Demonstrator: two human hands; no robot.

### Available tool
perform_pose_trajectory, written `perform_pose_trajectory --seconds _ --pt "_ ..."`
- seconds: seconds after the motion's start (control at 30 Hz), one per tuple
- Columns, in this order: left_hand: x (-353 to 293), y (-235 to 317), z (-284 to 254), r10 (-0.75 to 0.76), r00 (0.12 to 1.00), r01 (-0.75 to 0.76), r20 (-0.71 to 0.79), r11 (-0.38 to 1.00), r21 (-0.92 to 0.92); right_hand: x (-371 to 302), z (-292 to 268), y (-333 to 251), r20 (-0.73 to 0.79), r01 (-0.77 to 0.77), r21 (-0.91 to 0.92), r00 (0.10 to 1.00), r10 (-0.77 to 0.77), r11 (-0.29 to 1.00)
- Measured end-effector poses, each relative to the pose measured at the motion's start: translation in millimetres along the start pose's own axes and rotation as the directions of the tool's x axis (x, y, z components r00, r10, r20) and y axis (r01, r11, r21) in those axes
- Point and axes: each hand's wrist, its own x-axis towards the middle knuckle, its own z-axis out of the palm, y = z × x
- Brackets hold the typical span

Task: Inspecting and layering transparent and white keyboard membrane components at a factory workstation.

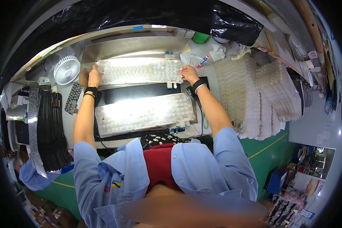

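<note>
A clear keyboard membrane point(140, 72) lies lengthwise at the far side of the bench, glaring under bright light. My left hand point(95, 77) grips its left end, thumb up along the edge. At its right end, my right hand point(189, 73) pinches the corner between thumb and fingers. Nearer to me, a second clear membrane point(144, 114) rests over a dark board, touched by neither hand. Between the two runs a strip of black mat point(140, 91). Each wrist wears a black band, and dark cords hang near both forearms.
Tall stacks of translucent sheets point(241, 95) crowd the right side. Black keyboard frames point(49, 129) stand in a row at left, near a white fan point(67, 70) and a small black key plate point(74, 98). A marker point(203, 61) lies right of my right hand. A metal panel point(133, 46) rises behind.
</note>
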Motion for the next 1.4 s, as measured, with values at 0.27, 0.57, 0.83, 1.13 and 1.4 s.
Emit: perform_pose_trajectory --seconds 0.27,0.57,0.83,1.13,1.4 --pt "-9 54 -8 0.049 0.999 -0.050 0.012 0.921 0.386 34 -8 36 -0.089 0.148 -0.205 0.982 -0.169 0.967" --pt "-16 20 -6 0.002 0.985 -0.046 0.174 0.968 0.248 11 12 -7 -0.284 0.147 -0.464 0.909 -0.304 0.873" --pt "12 7 -9 -0.249 0.922 0.301 0.298 0.943 -0.142 25 1 19 -0.320 0.133 -0.391 0.908 -0.270 0.911" --pt "29 -38 19 -0.097 0.981 0.154 0.169 0.917 -0.369 39 6 28 -0.278 0.123 -0.168 0.946 -0.166 0.978" --pt "25 -49 26 -0.100 0.987 0.138 0.126 0.929 -0.344 52 10 51 -0.273 0.038 -0.022 0.961 -0.042 0.999"
